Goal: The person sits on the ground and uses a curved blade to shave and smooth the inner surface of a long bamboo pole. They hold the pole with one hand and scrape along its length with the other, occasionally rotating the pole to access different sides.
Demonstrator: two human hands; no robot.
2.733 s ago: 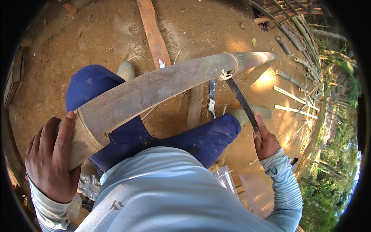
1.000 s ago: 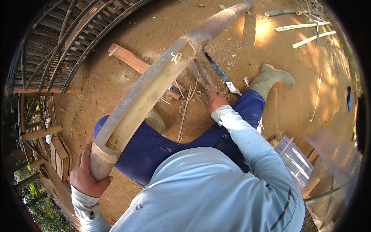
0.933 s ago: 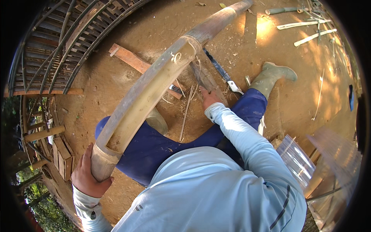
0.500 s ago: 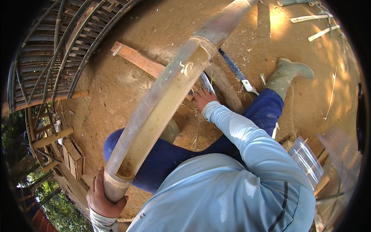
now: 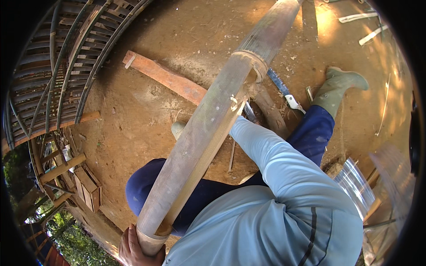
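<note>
Across the blue trousers (image 5: 144,184) slants a smooth, side-cut bamboo pole (image 5: 195,137), the left hand's (image 5: 138,248) fingers clasped round its near end; behind it, the right hand's fingers stay unreadable to me.

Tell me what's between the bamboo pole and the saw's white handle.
Head view: between the bamboo pole and the saw's white handle show a wooden log and, nearer the pole, a partly hidden metal piece.

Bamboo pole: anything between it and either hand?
Nothing visible at the left hand: it grips the near end of the bamboo pole directly. The right hand is hidden, only its blue sleeve shows; can't tell there.
</note>
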